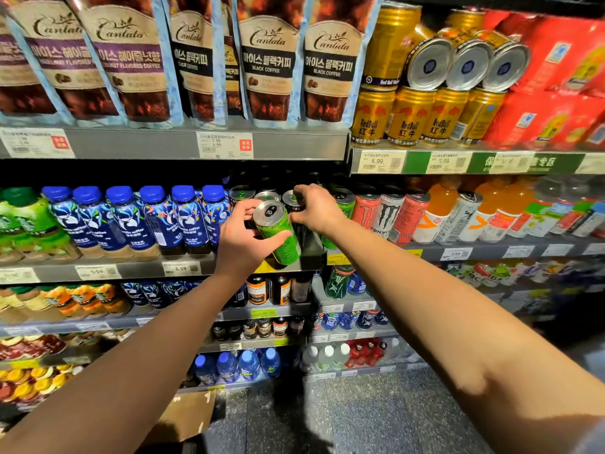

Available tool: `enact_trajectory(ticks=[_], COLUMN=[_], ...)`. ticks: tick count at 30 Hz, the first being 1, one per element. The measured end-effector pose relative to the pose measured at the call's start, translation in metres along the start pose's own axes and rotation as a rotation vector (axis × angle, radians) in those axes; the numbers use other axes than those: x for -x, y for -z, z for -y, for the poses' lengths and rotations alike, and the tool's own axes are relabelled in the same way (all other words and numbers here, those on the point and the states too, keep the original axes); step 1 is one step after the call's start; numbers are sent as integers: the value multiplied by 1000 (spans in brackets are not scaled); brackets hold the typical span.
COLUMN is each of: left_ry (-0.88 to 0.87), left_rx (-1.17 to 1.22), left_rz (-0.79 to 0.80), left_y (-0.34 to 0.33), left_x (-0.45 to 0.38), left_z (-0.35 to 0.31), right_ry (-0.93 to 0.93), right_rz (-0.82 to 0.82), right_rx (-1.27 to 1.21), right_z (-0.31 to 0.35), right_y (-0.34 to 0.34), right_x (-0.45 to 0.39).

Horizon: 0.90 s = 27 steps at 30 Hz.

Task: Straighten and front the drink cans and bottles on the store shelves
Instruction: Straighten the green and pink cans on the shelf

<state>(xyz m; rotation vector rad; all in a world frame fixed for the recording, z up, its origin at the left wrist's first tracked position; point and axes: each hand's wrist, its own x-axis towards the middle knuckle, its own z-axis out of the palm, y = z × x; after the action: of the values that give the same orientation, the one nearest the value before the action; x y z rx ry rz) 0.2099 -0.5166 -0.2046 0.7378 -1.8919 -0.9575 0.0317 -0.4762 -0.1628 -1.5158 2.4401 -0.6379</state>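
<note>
Both forearms bare, no sleeves, watch or rings on left hand [244,242] or right hand [316,208].

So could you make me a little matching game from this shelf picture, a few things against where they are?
Things:
1. green can
2. blue-capped bottles
3. gold cans
4. orange drink bottles

Places:
A. top shelf, right
B. held tilted in the left hand
C. middle shelf, left of the hands
D. middle shelf, right of the Monster cans

Pairs: 1-B, 2-C, 3-A, 4-D
</note>
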Motion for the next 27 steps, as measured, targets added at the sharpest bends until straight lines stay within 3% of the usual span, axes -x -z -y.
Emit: enact_trajectory(ticks=[5, 13, 27], left_ry=[46, -9, -83], left_rx=[31, 8, -291], left_rz=[76, 186, 189], left_y=[-12, -43, -80], left_x=[-5, -21, -51], left_z=[1, -13, -23], right_ry=[-14, -96, -135], right_rz=[10, -257, -247], right_rx=[-55, -266, -313], right_z=[-8, -40, -89], right_y=[7, 17, 30], right_x=[13, 47, 66])
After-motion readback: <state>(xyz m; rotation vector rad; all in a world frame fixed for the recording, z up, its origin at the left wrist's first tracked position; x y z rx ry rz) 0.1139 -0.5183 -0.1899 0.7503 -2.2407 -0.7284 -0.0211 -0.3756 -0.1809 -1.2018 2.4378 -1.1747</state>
